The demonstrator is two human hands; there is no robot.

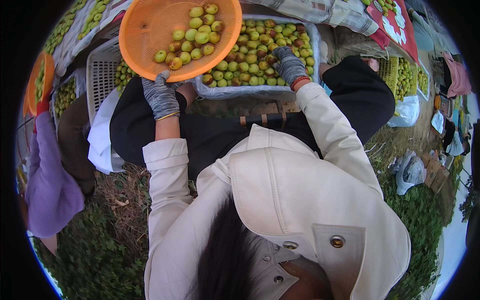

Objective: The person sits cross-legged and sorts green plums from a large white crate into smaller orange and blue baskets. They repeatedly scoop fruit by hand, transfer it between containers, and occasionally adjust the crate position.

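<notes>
My left hand (160, 98), in a grey knit glove, grips the near rim of a round orange plastic basket (144, 35). The basket is tilted, and green and brown-blotched jujubes (190, 35) lie mostly in its right half. My right hand (289, 66), gloved alike, rests over more jujubes (250, 68) in a crate lined with clear plastic (240, 91). Its thumb and fingers are apart at the fruit, with nothing visible held between them; its fingertips are partly hidden. The basket overhangs the left part of this crate.
A white slotted crate (103, 71) with jujubes stands at the left. Farther left a person in a purple sleeve (56, 180) holds another orange basket (39, 84). A cloth-covered surface (318, 15) edges the far side. To the right stands a yellow crate (388, 77) of jujubes.
</notes>
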